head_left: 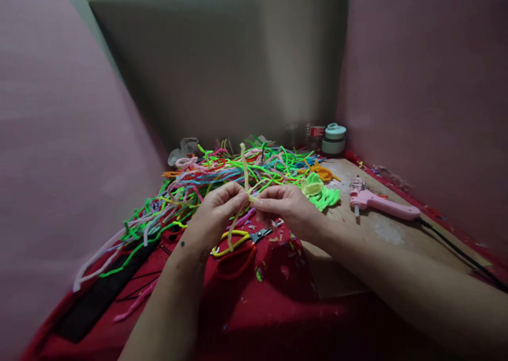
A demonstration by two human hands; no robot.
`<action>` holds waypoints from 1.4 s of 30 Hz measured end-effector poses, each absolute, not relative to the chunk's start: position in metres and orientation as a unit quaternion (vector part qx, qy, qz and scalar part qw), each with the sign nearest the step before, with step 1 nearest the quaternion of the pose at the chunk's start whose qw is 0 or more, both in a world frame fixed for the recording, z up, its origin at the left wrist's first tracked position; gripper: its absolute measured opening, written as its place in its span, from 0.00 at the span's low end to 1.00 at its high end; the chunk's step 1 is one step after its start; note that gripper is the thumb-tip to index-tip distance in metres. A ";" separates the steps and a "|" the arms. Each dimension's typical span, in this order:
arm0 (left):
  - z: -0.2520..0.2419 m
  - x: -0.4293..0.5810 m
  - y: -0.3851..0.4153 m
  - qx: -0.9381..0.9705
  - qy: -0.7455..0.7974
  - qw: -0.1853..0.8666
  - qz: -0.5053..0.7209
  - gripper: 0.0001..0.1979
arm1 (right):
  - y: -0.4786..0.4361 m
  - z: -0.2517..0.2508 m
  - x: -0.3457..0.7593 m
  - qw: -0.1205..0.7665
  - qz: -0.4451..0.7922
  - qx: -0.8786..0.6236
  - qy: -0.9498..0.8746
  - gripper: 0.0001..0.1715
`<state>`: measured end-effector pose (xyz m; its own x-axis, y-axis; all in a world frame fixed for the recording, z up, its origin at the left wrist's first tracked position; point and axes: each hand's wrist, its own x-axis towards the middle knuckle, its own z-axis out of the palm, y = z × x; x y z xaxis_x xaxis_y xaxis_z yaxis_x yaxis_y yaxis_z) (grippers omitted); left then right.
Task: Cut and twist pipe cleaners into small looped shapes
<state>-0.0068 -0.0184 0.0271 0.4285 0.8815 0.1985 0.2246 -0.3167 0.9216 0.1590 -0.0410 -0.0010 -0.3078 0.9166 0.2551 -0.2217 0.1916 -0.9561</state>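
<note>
My left hand (216, 213) and my right hand (288, 207) meet above a red cloth (270, 308), both pinching a pale yellow pipe cleaner (245, 170). The pipe cleaner rises above my fingers and also trails down below them. Behind my hands lies a big tangled heap of coloured pipe cleaners (222, 176), green, pink, blue and orange. Just under my hands lie yellow-handled pliers (238, 242) on the cloth.
A pink glue gun (383, 203) with a black cord (460, 252) lies on a wooden board (381, 228) at the right. Green pipe-cleaner shapes (319, 191) sit by the board. A lidded jar (334, 139) and a can stand at the back. Pink walls close in both sides.
</note>
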 end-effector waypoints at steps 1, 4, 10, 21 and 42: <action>0.028 -0.006 -0.019 0.725 0.387 0.429 0.376 0.10 | -0.041 -0.001 0.159 0.507 0.572 -0.300 -0.571 0.11; 0.029 0.000 -0.021 0.733 0.409 0.388 0.382 0.10 | -0.041 0.000 0.158 0.520 0.558 -0.344 -0.547 0.10; 0.031 0.002 -0.024 0.768 0.444 0.309 0.343 0.10 | -0.039 -0.007 0.155 0.532 0.412 -0.396 -0.625 0.12; 0.030 -0.002 -0.023 0.820 0.393 0.307 0.282 0.11 | -0.044 -0.001 0.161 0.502 -0.139 -0.322 -0.791 0.14; 0.029 0.003 -0.024 0.729 0.445 0.387 0.348 0.12 | -0.036 0.002 0.159 0.500 0.527 -0.377 -0.574 0.11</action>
<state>0.0031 -0.0244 0.0286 0.3620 0.9179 0.1627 0.3800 -0.3046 0.8734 0.1591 -0.0362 0.0023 -0.2150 0.9605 0.1767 -0.0934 0.1599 -0.9827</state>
